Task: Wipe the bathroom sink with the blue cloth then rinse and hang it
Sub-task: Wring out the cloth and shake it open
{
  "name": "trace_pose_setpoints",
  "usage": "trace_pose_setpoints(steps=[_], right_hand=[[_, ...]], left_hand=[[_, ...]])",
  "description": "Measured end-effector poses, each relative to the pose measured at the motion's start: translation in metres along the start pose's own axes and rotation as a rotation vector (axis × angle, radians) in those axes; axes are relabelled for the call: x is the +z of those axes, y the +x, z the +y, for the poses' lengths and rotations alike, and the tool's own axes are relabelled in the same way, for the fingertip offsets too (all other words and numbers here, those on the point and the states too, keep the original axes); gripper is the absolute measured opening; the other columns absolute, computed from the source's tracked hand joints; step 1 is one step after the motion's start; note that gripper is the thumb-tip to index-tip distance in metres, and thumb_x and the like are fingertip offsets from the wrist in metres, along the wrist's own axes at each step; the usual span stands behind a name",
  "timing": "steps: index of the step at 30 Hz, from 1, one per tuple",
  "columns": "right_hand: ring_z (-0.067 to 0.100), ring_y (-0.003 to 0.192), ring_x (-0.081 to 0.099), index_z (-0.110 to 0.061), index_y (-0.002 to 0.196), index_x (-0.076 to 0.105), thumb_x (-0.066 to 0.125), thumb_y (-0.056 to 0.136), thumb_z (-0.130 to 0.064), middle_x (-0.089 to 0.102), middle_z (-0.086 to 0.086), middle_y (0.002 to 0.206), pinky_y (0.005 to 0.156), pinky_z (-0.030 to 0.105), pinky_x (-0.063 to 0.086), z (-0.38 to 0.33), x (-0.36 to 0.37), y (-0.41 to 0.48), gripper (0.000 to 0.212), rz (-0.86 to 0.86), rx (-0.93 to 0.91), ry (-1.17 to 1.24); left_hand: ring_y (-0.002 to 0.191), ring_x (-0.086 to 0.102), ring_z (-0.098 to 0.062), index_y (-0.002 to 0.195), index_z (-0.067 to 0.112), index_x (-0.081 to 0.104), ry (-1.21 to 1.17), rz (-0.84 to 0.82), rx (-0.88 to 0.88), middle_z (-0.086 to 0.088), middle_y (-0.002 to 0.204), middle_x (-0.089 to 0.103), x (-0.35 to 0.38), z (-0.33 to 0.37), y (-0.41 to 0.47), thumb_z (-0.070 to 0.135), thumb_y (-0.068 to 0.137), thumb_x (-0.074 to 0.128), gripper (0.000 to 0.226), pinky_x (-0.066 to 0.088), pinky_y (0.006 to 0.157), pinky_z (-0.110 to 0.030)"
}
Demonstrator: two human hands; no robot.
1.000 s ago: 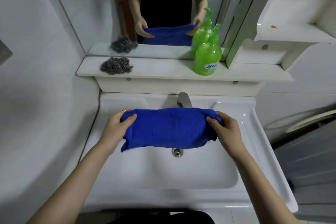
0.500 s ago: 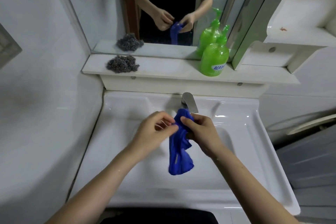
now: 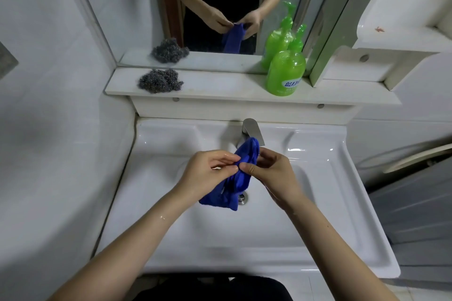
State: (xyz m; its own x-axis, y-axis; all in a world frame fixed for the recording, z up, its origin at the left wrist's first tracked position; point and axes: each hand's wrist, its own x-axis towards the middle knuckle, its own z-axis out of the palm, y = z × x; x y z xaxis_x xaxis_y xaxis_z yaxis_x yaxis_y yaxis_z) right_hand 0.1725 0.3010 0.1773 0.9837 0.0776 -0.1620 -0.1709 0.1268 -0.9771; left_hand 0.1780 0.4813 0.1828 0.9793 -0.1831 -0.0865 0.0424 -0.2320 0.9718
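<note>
The blue cloth (image 3: 241,173) hangs bunched over the white sink (image 3: 318,203), just in front of the metal faucet (image 3: 252,129). My left hand (image 3: 208,173) pinches the cloth from the left with curled fingers. My right hand (image 3: 274,173) grips it from the right, thumb pressed on the fabric. The cloth's lower end droops toward the drain (image 3: 242,197), partly covering it. Both hands and forearms look wet. No water runs from the faucet.
A white shelf (image 3: 220,88) above the sink carries a steel wool scrubber (image 3: 160,80) on the left and a green soap bottle (image 3: 286,68) on the right. A mirror (image 3: 220,7) stands behind it. White wall is close on the left, a grey appliance on the right.
The cloth, held spread wide between both hands a second ago, is now gathered into a narrow hanging bunch. Both hands came together at the middle, near the faucet.
</note>
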Motion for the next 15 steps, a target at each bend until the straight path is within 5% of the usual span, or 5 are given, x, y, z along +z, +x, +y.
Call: trace_pose_setpoints(steps=[4, 8, 12, 15], right_hand=[[0.038, 0.102, 0.068, 0.002, 0.114, 0.066, 0.074, 0.079, 0.006, 0.072, 0.024, 0.107, 0.092, 0.044, 0.055, 0.001, 0.002, 0.000, 0.036, -0.114, 0.023, 0.019], [0.029, 0.088, 0.068, -0.003, 0.108, 0.068, 0.055, 0.089, 0.007, 0.071, 0.022, 0.101, 0.080, 0.040, 0.054, 0.003, 0.009, -0.001, 0.025, -0.094, 0.058, -0.062], [0.004, 0.062, 0.052, -0.016, 0.090, 0.065, 0.041, 0.091, 0.004, 0.061, -0.011, 0.072, 0.059, 0.018, 0.041, 0.002, -0.002, -0.003, 0.032, -0.020, -0.028, -0.421], [0.003, 0.078, 0.053, -0.024, 0.102, 0.063, 0.041, 0.091, 0.000, 0.064, -0.015, 0.090, 0.069, 0.013, 0.040, 0.003, -0.022, -0.004, 0.035, 0.020, -0.137, -0.765]], left_hand=[[0.097, 0.072, -0.020, 0.095, 0.014, 0.074, -0.286, 0.041, -0.133, -0.005, 0.097, 0.076, -0.010, 0.001, 0.002, 0.002, 0.089, 0.065, 0.017, 0.056, 0.089, -0.032], [0.091, 0.068, -0.019, 0.095, 0.010, 0.070, -0.450, 0.052, -0.170, -0.006, 0.093, 0.073, -0.005, 0.003, 0.003, 0.001, 0.095, 0.054, 0.018, 0.055, 0.085, -0.032], [0.082, 0.058, -0.007, 0.092, 0.014, 0.062, -0.045, 0.073, -0.068, 0.004, 0.087, 0.065, -0.018, -0.004, 0.006, 0.008, 0.099, 0.045, 0.020, 0.046, 0.075, -0.021], [0.081, 0.055, -0.010, 0.092, 0.017, 0.056, 0.276, 0.011, -0.012, 0.004, 0.089, 0.062, -0.032, -0.014, 0.006, 0.015, 0.102, 0.040, 0.019, 0.042, 0.071, -0.021]])
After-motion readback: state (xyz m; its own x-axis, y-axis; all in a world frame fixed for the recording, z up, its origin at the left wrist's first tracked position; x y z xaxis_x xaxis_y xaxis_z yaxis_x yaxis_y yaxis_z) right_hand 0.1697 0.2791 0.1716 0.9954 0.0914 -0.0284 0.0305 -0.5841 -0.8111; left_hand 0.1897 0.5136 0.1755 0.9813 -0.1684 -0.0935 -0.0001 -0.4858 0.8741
